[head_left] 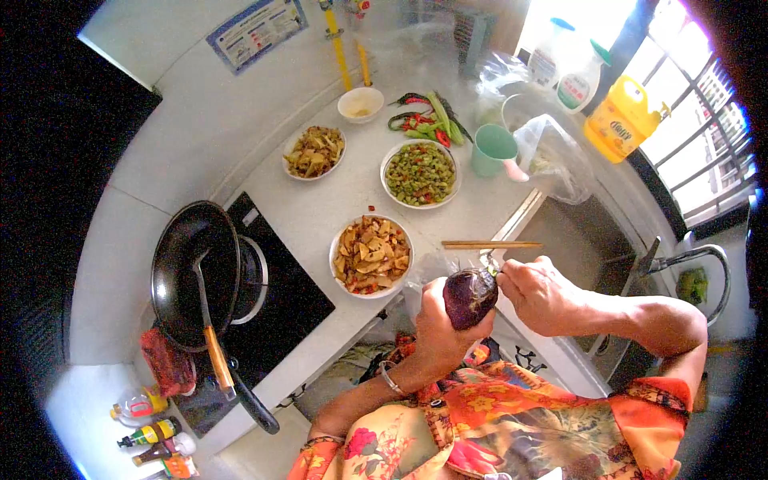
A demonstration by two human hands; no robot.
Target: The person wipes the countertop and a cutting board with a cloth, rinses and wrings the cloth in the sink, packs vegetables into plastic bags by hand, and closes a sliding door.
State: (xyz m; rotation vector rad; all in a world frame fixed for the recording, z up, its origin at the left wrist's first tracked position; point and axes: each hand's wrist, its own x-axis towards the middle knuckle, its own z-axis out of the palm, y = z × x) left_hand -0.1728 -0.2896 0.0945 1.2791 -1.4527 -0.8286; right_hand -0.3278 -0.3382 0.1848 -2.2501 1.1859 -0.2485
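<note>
Head view: one eggplant [469,299] above near counter [300,220] edge; left hand [436,330] grip wrapped around body, right hand [541,298] grip narrow, pinching stem end. Likely moderate weight, firm, skin slippery; hold broad body. Count: three filled dishes [332,264] [384,182] [289,165], two chopsticks [472,244], one wok [188,276]
</note>
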